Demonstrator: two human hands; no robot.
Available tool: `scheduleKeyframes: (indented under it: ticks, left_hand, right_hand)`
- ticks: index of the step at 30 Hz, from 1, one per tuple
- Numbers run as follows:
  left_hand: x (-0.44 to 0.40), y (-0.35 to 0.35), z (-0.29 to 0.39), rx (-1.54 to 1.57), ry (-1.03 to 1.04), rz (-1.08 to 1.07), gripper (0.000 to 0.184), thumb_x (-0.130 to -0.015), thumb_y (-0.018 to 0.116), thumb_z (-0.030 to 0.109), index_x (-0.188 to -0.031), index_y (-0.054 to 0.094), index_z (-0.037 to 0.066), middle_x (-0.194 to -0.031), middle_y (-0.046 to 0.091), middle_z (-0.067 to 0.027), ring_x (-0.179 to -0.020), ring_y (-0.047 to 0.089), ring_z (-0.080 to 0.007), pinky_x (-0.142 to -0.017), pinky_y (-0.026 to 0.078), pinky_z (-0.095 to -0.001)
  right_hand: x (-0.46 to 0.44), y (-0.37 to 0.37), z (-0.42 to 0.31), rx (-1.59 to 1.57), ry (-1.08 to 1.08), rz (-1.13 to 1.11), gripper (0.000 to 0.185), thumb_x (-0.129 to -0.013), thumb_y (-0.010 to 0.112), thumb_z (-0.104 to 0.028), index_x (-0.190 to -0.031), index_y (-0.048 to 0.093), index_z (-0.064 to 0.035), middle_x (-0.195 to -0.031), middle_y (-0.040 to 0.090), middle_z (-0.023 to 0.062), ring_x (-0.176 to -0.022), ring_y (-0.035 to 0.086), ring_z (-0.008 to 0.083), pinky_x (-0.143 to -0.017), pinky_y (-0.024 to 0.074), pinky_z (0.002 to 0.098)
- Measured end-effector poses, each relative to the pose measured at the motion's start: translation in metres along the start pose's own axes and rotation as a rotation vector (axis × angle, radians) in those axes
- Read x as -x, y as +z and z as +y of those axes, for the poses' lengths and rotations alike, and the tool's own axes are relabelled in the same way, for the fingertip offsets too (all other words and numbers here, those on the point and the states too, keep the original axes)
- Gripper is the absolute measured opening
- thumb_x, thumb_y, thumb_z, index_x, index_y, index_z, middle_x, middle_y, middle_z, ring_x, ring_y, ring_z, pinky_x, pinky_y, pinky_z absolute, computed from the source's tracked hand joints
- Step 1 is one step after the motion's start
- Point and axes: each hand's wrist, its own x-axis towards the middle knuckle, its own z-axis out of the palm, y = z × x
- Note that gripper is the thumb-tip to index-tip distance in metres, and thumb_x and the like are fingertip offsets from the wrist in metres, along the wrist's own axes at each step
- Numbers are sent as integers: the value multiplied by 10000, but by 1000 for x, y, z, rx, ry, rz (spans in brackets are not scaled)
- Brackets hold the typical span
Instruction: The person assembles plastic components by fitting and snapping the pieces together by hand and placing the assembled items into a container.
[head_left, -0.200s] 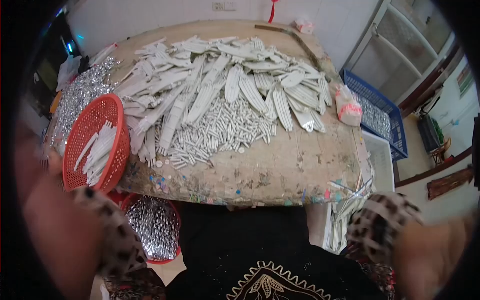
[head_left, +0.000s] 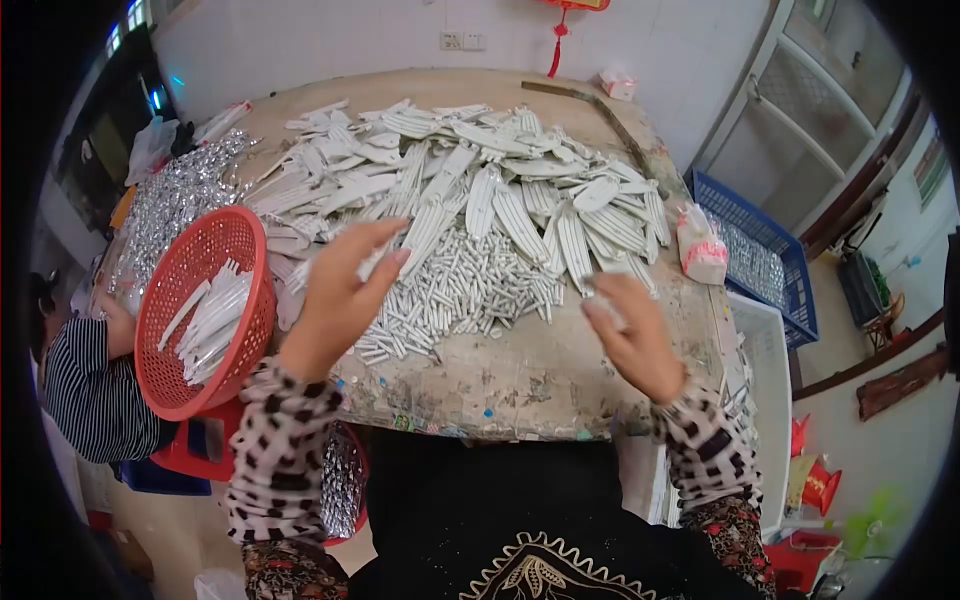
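Note:
My left hand (head_left: 343,290) is raised over the front left of the worktable (head_left: 480,390), thumb and fingers apart, with nothing in it. Opposite it, my right hand (head_left: 635,333) hovers near the table's front right, thumb and fingers also apart and empty. Between and behind them lies a mound of small silvery-white rods (head_left: 470,285). Beyond the rods, flat white ribbed pieces (head_left: 430,180) are heaped across the table. A red perforated basket (head_left: 170,385) with white pieces (head_left: 215,325) in it is left of my left hand.
Shiny silver pieces (head_left: 185,190) cover the back left. A co-worker in a striped shirt (head_left: 95,385) is at the left. A blue crate (head_left: 800,270) and white crate (head_left: 765,350) stand at the right, near a tissue pack (head_left: 702,248). A curved strip (head_left: 615,120) lies at the back.
Both hands have come inward from the lower sides to above the table's front. The view has shifted, and the co-worker at the left now shows.

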Motion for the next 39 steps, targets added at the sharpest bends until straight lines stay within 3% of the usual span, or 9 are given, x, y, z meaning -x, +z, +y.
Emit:
scheduleKeyframes:
  ticks: [5,9,14,18,22,27,29,33,39]
  left_hand:
    - [15,53,-84,-323,-179,-122,226,-876,601,93,-1074,659,0,-953,653,-165,-851,631,-337,-743,500,-402]
    - [-1,83,-101,-463,-185,-103,246,-881,589,128,-1075,657,-6,-960,659,-182,-838,640,-355,-733,504,-440]
    - [-23,97,-104,-611,-475,-372,371,-848,645,183,-1156,605,-19,-964,648,-217,-877,625,-386,-771,503,-455]
    - [-16,95,-100,-572,-362,-234,425,-841,656,186,-1211,567,-2,-1058,623,-214,-972,601,-381,-809,489,-451]
    - [-3,95,-89,-376,-418,-32,445,-834,663,132,-1255,547,44,-1117,571,-198,-988,584,-376,-818,477,-442]
    - [21,77,-76,-145,-340,116,458,-842,617,45,-1293,536,42,-1052,575,-136,-911,609,-294,-791,485,-360]
    - [38,72,-63,475,-528,115,468,-841,574,-9,-1307,530,8,-1019,576,-66,-888,590,-185,-790,472,-278]
    - [75,67,-31,979,-887,-100,504,-801,586,-67,-1300,545,-4,-933,599,-25,-837,586,-105,-780,464,-215]
    - [91,104,-20,838,-840,-458,457,-800,626,-43,-1250,604,36,-896,590,-12,-780,565,-101,-705,476,-242]
  right_hand:
    - [-7,67,79,35,176,-94,248,-891,615,-135,-1073,625,34,-943,619,174,-821,606,302,-731,478,364]
    - [-47,104,104,133,131,50,263,-891,598,-155,-1074,632,30,-910,612,187,-778,592,338,-705,477,388]
    - [-71,125,110,329,297,-153,279,-855,615,-253,-984,674,-13,-909,618,254,-844,601,409,-763,492,463]
    - [-72,120,115,286,298,-232,294,-833,639,-274,-986,686,-26,-846,640,240,-785,627,410,-732,504,458]
    - [-67,108,127,-34,479,-131,280,-824,683,-192,-976,665,42,-810,662,190,-709,630,203,-643,486,313]
    - [-17,82,124,-228,550,165,236,-887,633,-187,-1015,640,11,-820,641,74,-670,576,143,-614,473,277]
    - [10,60,100,-422,610,229,209,-913,611,-184,-1023,630,-8,-831,627,32,-662,553,116,-604,463,258]
    - [50,7,71,-703,892,-164,167,-956,561,-201,-1004,607,-47,-821,570,-32,-680,497,63,-609,423,214]
    - [55,5,101,-580,925,-523,215,-933,591,-200,-1063,631,-34,-802,572,-10,-709,509,78,-624,427,233]
